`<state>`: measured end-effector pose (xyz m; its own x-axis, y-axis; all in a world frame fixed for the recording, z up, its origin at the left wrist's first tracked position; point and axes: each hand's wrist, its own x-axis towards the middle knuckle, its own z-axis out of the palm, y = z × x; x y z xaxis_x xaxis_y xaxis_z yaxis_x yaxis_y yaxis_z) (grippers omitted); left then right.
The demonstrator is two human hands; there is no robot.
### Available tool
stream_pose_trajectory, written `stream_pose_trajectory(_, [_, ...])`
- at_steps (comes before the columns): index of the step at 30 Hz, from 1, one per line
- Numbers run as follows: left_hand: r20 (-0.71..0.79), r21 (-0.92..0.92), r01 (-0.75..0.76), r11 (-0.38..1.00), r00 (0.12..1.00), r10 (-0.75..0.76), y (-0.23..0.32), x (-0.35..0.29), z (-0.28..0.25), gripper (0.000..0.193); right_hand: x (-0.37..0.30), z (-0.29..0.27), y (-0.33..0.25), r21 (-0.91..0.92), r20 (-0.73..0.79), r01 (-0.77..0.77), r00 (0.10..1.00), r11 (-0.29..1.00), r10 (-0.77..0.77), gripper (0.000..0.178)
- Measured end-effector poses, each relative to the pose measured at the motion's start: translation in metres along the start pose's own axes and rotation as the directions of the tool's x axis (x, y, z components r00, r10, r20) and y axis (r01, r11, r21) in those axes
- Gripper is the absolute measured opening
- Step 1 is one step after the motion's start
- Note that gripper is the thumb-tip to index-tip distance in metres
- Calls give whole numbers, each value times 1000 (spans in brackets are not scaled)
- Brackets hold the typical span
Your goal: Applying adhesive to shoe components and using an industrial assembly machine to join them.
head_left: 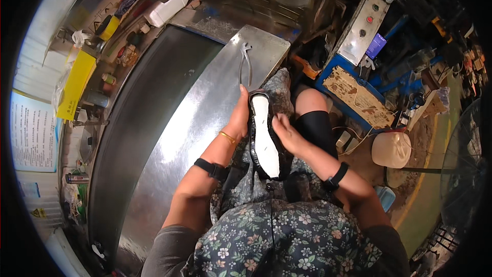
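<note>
Centrally, shoe: a black shoe [264, 136] lies in the lap with its white sole side up, narrower end pointing away from the body, broader end toward the floral apron [287, 231].
Left hand: the left hand [239, 115] holds the shoe along its left edge near the far end; the thumb shows, while the other fingers are mostly hidden.
Right hand: the right hand [288, 133] is blurred just beside the shoe's right edge, fingers curled close together; I cannot tell whether they touch it or hold anything.
Metal bench: pincers [245, 64] rest on the shiny bench [179, 118], handles pointing toward the left hand.
Bands: a black band [211, 169] circles the left forearm, another black band [338, 175] the right.
Right side: a control panel [361, 33] with buttons stands beyond a pale jug [391, 150].
Left ledge: a white bottle [167, 8] lies tilted.
</note>
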<state>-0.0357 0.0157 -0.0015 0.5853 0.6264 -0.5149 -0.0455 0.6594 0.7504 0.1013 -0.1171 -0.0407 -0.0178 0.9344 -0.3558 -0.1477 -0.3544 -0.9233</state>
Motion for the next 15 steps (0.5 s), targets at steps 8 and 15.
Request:
stream_pose_trajectory(8, [-127, 415, 31, 909, 992, 24, -4, 19, 16, 82, 33, -13, 3, -144, -257, -138, 961, 980, 97, 78])
stream_pose_trajectory(15, [-56, 79, 160, 984, 986, -156, -2, 33, -4, 53, -52, 5, 8, -44, 30, 41, 999, 998, -40, 77])
